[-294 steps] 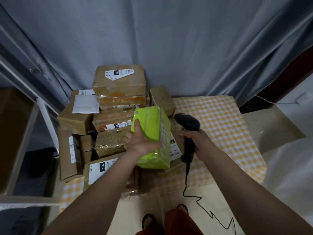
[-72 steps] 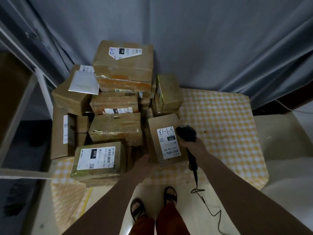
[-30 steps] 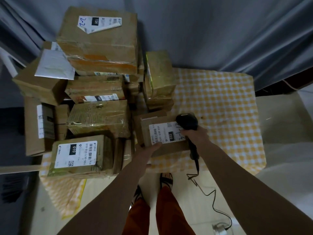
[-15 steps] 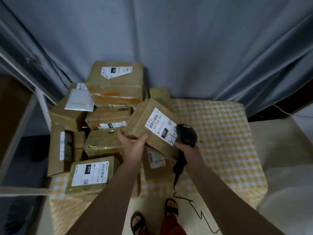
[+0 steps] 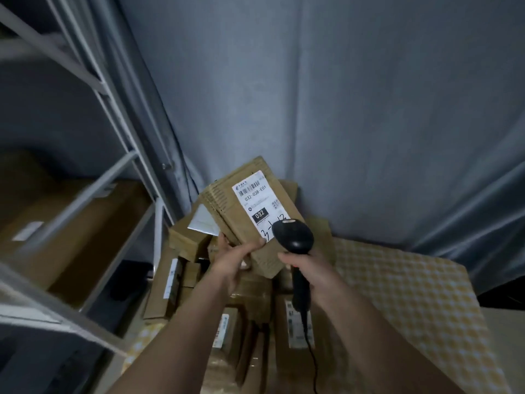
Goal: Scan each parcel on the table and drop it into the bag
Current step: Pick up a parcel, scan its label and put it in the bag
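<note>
Parcel (image 5: 250, 214) lifted off pile, label now facing raised scanner (image 5: 294, 237).

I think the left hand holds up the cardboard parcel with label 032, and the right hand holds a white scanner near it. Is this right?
Not quite: the scanner is black, as the head view shows. The left hand does hold up the cardboard parcel labelled 032, the right hand holding the scanner near it.

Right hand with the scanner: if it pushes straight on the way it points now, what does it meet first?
Most likely the labelled parcel that the left hand holds up: the scanner in the right hand already overlaps its label. Whether they touch is unclear.
</note>
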Demonstrator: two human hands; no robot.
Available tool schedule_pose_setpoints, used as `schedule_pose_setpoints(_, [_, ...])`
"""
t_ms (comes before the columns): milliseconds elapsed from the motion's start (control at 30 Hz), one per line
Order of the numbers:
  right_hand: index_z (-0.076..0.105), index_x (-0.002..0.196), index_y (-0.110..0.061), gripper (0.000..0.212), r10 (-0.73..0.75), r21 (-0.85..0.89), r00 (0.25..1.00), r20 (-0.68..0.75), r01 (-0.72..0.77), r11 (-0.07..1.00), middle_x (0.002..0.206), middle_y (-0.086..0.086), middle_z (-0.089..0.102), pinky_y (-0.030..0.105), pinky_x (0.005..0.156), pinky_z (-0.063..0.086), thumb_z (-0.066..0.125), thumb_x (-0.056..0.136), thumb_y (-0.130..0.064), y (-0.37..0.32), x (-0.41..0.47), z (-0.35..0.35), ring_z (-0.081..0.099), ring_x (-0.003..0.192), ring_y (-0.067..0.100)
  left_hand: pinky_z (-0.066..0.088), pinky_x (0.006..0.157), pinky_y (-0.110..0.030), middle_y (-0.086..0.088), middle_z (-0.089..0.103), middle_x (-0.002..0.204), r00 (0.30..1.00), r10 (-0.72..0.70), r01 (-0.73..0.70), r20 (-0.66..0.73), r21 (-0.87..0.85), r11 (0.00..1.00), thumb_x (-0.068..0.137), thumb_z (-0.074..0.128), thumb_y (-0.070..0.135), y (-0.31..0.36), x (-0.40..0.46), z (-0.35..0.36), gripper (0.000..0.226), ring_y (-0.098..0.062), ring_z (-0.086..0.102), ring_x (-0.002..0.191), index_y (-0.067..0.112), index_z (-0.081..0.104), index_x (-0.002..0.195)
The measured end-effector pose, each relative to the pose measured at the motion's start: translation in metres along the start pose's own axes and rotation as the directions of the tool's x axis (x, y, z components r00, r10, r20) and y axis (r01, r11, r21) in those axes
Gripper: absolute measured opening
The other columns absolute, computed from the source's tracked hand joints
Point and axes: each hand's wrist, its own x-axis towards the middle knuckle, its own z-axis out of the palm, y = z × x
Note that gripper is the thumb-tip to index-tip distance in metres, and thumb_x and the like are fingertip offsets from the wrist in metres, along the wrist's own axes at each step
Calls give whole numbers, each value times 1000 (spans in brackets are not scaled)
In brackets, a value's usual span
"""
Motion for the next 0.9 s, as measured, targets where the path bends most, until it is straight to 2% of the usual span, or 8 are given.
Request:
schedule_pose_setpoints(67, [68,93,-9,16,14,-143,997,74,-4,990,70,2,65,31,68,45,74,78,-8,-15,-4,-3,61,69,18,50,86,-64,-5,66,121,999,-22,22,41,2,1000,56,88,7,19,2,-20,87,-31,62,110,30,45,127])
schedule_pose_setpoints(167, [65,98,-10,23,-38,-256,992,120,68,964,81,8,63,39,78,47,75,78,-15,-39,-13,0,61,82,25,52,82,-64,-12,66,122,995,-22,18,93,46,999,48,90,4,43,3,-44,106,-37,62,110,31,39,137])
schedule_pose_setpoints(233, [63,98,-10,22,-106,-262,983,153,144,954,81,7,61,36,75,48,73,81,-20,-56,-21,9,61,79,22,52,82,-64,-13,67,120,992,-12,-1,122,99,995,42,92,6,56,3,-53,115,-37,64,109,33,37,140])
schedule_pose_setpoints(367, [65,88,-15,10,-264,-227,940,217,312,923,58,-10,62,24,65,41,66,88,-25,-78,-35,26,62,63,8,48,89,-66,-14,64,125,986,-13,-6,165,117,993,41,96,8,71,6,-63,119,-39,59,116,38,37,140])
schedule_pose_setpoints(467, [65,98,-19,10,-322,-166,917,234,364,916,64,-18,69,16,60,43,64,90,-26,-81,-43,34,65,63,-6,46,92,-66,-16,63,127,983,-6,-10,181,87,996,40,96,4,76,8,-66,118,-40,58,118,37,40,138])
schedule_pose_setpoints(633, [66,97,-21,11,-382,-157,899,213,418,895,81,-7,73,32,82,54,65,89,-27,-79,-46,41,69,81,11,46,93,-66,-15,62,127,987,10,-19,163,53,998,36,97,4,78,9,-71,123,-39,57,118,36,39,139])
schedule_pose_setpoints(800, [64,94,-17,11,-350,-175,910,224,391,904,78,1,65,31,75,51,66,88,-26,-77,-45,42,61,74,13,48,90,-65,-16,62,126,987,15,-18,161,13,1000,34,95,3,78,9,-71,125,-40,59,115,33,38,141])
schedule_pose_setpoints(900, [63,94,-15,13,-343,-183,917,204,380,907,81,4,68,35,80,53,66,88,-27,-77,-44,43,63,76,15,48,90,-65,-16,62,125,987,19,-23,161,20,1000,37,93,1,78,10,-70,121,-39,58,115,32,39,141])
